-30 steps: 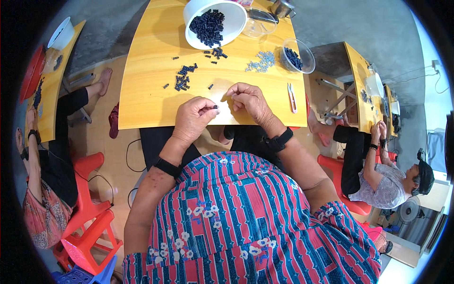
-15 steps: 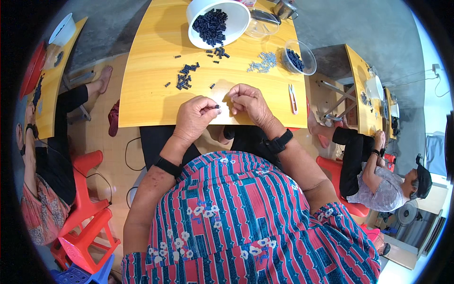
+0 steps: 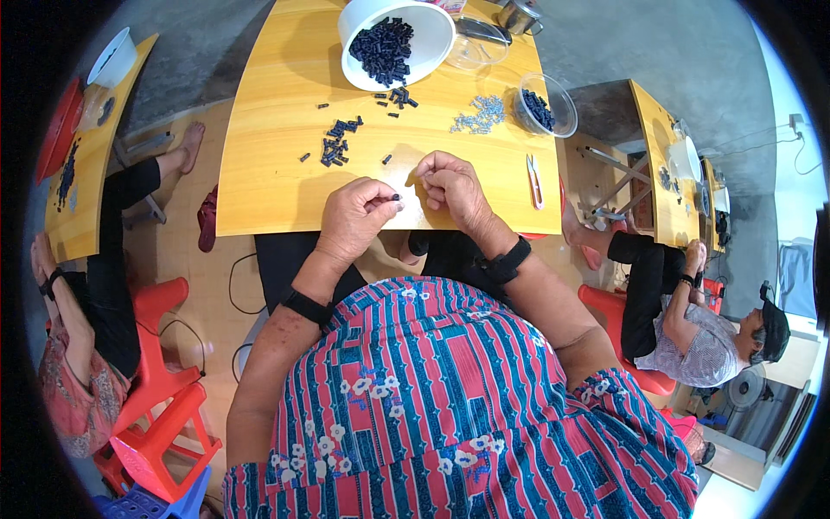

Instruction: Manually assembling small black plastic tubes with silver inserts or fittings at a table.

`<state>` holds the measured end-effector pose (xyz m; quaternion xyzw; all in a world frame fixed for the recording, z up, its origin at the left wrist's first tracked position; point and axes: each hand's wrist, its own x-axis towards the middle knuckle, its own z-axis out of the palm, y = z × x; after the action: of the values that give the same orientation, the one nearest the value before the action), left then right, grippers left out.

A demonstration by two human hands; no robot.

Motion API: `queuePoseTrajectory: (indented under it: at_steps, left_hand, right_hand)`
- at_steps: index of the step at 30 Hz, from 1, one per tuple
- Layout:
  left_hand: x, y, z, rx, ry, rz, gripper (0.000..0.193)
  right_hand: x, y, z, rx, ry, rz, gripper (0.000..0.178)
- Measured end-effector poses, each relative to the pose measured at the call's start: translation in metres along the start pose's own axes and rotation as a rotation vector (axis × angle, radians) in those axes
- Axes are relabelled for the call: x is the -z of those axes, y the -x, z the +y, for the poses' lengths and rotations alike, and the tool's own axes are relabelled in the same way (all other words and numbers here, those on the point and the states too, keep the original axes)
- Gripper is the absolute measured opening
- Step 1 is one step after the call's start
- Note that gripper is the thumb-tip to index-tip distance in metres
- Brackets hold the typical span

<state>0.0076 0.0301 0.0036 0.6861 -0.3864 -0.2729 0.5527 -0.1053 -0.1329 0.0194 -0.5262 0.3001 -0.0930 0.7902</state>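
Observation:
My left hand point(image 3: 353, 214) is closed above the table's near edge, thumb and forefinger pinching a small black plastic piece point(image 3: 396, 197). Just to its right, my right hand point(image 3: 456, 190) is raised with its fingertips pressed together; whatever they hold is too small to make out. The hands are a short gap apart. One loose black piece point(image 3: 386, 159) lies on the table beyond them. Farther left is a loose pile of black pieces point(image 3: 335, 149). Small clear-and-silver parts point(image 3: 481, 114) are heaped beyond my right hand.
A white tub point(image 3: 438, 52) of black pieces stands at the back, with more spilled before it. To the right are a clear bowl point(image 3: 564, 117) of black pieces and thread snips point(image 3: 536, 183). Behind are a clear container point(image 3: 475, 56) and metal cup point(image 3: 519, 16). People sit at side tables.
My hands stay almost in place, with the black piece still pinched in the left. The person at the left has drawn their hands back from the table's parts toward its near edge.

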Motion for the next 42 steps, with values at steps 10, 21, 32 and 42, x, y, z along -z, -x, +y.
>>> queuePoseTrajectory:
  at_steps: [10, 21, 32, 42]
  left_hand:
    - [0.0, 0.0, 0.001, 0.004, 0.011, -0.004, 0.01]
    - [0.0, 0.0, -0.002, -0.014, 0.005, 0.004, 0.012]
    - [-0.001, 0.0, -0.003, -0.017, -0.01, 0.013, 0.012]
    - [-0.002, -0.001, -0.011, -0.035, -0.005, 0.022, 0.015]
  right_hand:
    - [0.0, 0.002, 0.003, -0.001, -0.034, 0.025, 0.022]
    - [0.0, 0.002, 0.011, 0.056, -0.007, 0.053, 0.016]
    - [-0.002, 0.007, 0.007, 0.057, 0.017, 0.028, 0.007]
    - [-0.011, 0.011, 0.005, 0.042, 0.198, -0.04, 0.008]
